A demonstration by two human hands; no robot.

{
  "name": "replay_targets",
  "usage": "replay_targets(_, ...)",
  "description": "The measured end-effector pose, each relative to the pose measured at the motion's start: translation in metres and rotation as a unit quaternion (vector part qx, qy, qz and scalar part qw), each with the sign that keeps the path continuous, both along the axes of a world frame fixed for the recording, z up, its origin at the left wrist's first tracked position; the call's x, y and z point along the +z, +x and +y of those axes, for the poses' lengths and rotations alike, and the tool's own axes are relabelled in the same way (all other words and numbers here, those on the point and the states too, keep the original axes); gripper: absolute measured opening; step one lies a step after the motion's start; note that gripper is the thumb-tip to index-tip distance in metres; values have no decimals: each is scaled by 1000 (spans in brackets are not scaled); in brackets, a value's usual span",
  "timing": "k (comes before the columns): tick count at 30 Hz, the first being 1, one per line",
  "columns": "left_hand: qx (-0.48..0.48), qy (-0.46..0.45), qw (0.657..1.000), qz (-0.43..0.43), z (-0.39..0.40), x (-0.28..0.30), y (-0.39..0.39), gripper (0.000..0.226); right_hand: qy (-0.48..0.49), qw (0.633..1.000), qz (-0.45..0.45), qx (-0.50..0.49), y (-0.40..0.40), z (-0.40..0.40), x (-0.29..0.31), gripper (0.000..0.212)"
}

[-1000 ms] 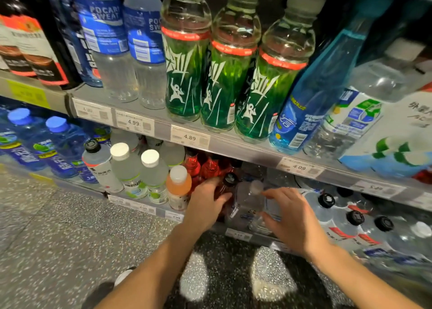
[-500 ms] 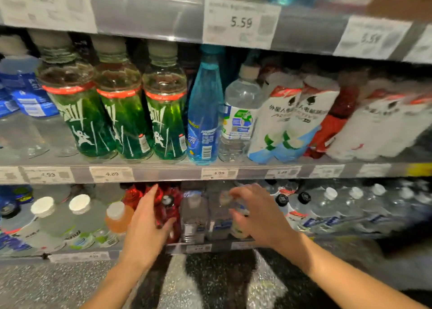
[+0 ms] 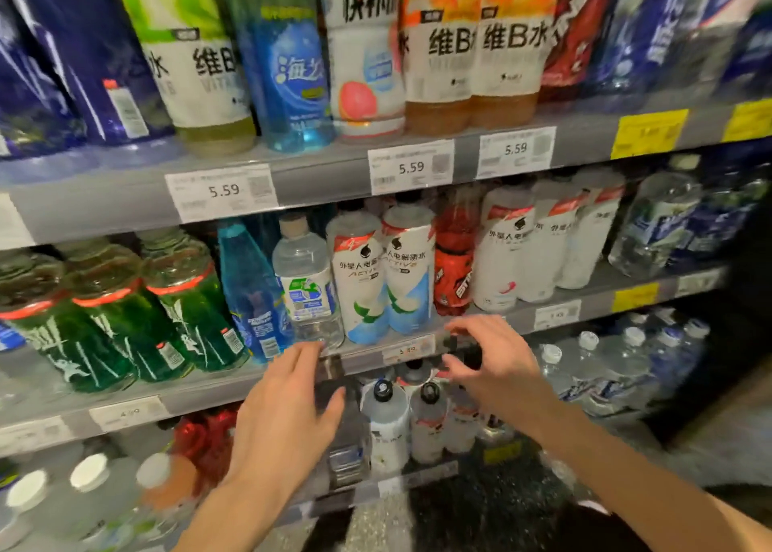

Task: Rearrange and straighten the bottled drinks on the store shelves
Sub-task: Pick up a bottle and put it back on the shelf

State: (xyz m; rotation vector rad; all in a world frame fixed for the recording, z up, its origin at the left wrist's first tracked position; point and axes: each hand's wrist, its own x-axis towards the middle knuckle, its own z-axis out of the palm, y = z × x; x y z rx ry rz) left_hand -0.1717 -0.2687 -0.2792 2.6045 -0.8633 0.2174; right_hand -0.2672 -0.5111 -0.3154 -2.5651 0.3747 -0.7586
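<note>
Both hands are up with nothing in their grip: my left hand (image 3: 288,417) spreads its fingers wide below the clear water bottle (image 3: 307,288), and my right hand (image 3: 493,363) hovers loosely curled just in front of the middle shelf's edge (image 3: 417,353). I judge I'm between bottles, reaching for that middle row. The water bottle sits between a blue bottle (image 3: 246,292) on its left and two white bottles (image 3: 386,280) on its right. Next I'd close on one and square it to the front.

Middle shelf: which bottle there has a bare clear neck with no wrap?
The clear water bottle, between the slim blue bottle and the white-wrapped ones.
</note>
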Motion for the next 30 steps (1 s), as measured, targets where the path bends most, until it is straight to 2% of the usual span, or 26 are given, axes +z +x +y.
replay_targets(8, -41, 87, 994, -53, -67, 26, -10, 55, 13, 999, 31, -27, -16, -47, 31, 37)
replay_targets(15, -68, 73, 993, -58, -106, 36, -19, 53, 28, 998, 55, -8, -15, -70, 48, 43)
replay_targets(23, -73, 73, 992, -70, -112, 43, -18, 49, 61, 998, -4, 29, 11, -63, 93, 56)
replay_targets(25, -71, 72, 992, -71, -108, 45, -17, 49, 51, 998, -23, 21, 26, -59, 106, 49)
replay_targets(27, -72, 73, 992, -75, -103, 47, -17, 51, 30, 999, -14, -7, 41, -57, 116, 31)
replay_targets(30, -75, 73, 991, -83, -96, 50, -18, 51, 25, 998, 24, -46, 55, -55, 122, 34)
